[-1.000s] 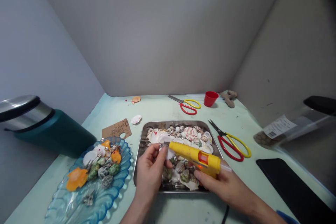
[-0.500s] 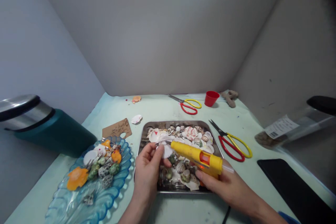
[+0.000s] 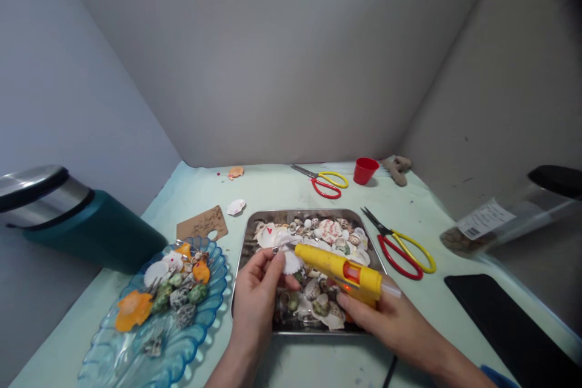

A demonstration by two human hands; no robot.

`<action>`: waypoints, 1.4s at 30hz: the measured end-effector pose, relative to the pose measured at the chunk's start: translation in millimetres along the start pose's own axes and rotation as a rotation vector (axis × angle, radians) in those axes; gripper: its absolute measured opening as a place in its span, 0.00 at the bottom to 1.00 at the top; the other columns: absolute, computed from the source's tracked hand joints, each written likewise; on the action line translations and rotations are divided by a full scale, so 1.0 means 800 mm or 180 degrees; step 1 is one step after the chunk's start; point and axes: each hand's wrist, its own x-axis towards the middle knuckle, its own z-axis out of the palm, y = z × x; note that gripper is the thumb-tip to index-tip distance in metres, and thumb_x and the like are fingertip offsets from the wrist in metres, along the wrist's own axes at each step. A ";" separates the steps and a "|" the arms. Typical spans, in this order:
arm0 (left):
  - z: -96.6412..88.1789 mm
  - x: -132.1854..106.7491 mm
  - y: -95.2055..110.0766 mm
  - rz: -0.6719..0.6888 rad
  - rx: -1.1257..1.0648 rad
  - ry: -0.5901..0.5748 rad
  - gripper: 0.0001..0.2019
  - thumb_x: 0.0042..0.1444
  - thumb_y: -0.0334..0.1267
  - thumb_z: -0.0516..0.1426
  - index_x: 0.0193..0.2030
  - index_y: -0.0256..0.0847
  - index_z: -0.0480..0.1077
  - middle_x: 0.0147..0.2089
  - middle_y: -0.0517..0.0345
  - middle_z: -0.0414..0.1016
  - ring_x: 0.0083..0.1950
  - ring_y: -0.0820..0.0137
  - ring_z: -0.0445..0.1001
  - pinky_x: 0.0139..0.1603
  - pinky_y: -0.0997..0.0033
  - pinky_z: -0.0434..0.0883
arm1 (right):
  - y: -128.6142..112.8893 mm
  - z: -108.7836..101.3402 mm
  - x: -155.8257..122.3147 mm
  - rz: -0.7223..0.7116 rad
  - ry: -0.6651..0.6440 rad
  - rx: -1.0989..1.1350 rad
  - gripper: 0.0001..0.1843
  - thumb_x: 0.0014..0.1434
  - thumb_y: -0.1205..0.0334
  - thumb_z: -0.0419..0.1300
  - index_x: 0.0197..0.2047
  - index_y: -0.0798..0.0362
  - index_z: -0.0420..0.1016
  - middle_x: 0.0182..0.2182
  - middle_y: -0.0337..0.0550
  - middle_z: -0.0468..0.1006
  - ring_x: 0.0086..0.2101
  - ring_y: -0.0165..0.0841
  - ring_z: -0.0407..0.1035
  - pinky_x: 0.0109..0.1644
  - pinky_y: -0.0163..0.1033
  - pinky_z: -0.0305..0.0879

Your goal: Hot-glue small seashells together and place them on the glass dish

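Soft even light, wide-angle edge distortion

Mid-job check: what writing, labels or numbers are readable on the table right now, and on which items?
None can be read.
On the brown card: dark script, too blurred.
On the jar label: a barcode and small print, too small.
On the glue gun in the right hand: no lettering shows.
On the shell in the left hand: none.
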 end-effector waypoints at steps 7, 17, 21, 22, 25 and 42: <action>0.001 -0.001 0.001 0.0061 0.0025 -0.0121 0.11 0.51 0.44 0.60 0.30 0.37 0.69 0.16 0.62 0.72 0.19 0.77 0.67 0.23 0.81 0.63 | -0.003 -0.001 0.001 -0.0040 -0.0064 -0.0131 0.11 0.59 0.55 0.57 0.38 0.53 0.71 0.32 0.42 0.73 0.33 0.36 0.69 0.35 0.37 0.69; 0.003 0.000 0.000 0.0035 0.0080 -0.0083 0.12 0.49 0.44 0.61 0.30 0.37 0.68 0.15 0.61 0.72 0.17 0.77 0.66 0.22 0.81 0.63 | -0.010 0.000 0.000 -0.0192 0.0050 -0.0284 0.11 0.57 0.57 0.58 0.39 0.55 0.73 0.28 0.42 0.73 0.36 0.39 0.70 0.39 0.39 0.70; 0.003 0.001 -0.001 0.0044 0.0043 -0.0082 0.12 0.48 0.45 0.62 0.30 0.37 0.69 0.15 0.61 0.72 0.17 0.77 0.66 0.23 0.81 0.63 | -0.007 0.000 0.001 -0.0171 0.0061 -0.0241 0.10 0.58 0.56 0.57 0.37 0.55 0.73 0.30 0.43 0.75 0.33 0.36 0.70 0.36 0.37 0.70; 0.003 0.001 -0.001 0.0056 0.0045 -0.0088 0.12 0.48 0.45 0.62 0.30 0.37 0.69 0.15 0.61 0.72 0.17 0.77 0.67 0.23 0.81 0.63 | -0.006 0.000 0.001 -0.0166 0.0069 -0.0229 0.10 0.58 0.56 0.57 0.37 0.55 0.73 0.31 0.42 0.75 0.33 0.36 0.70 0.36 0.37 0.70; 0.002 0.001 -0.001 0.0084 0.0063 -0.0084 0.13 0.48 0.45 0.62 0.30 0.37 0.70 0.15 0.61 0.72 0.18 0.77 0.67 0.23 0.82 0.63 | -0.004 0.001 0.001 -0.0163 0.0086 -0.0219 0.11 0.58 0.56 0.57 0.37 0.55 0.73 0.32 0.42 0.75 0.31 0.35 0.69 0.34 0.36 0.68; -0.001 -0.003 -0.001 0.0263 0.0417 0.0048 0.14 0.47 0.48 0.61 0.33 0.38 0.68 0.17 0.63 0.72 0.20 0.75 0.69 0.23 0.81 0.63 | -0.025 -0.019 0.007 -0.0364 0.0346 -0.3547 0.15 0.54 0.57 0.62 0.44 0.54 0.72 0.38 0.49 0.76 0.40 0.42 0.69 0.42 0.42 0.61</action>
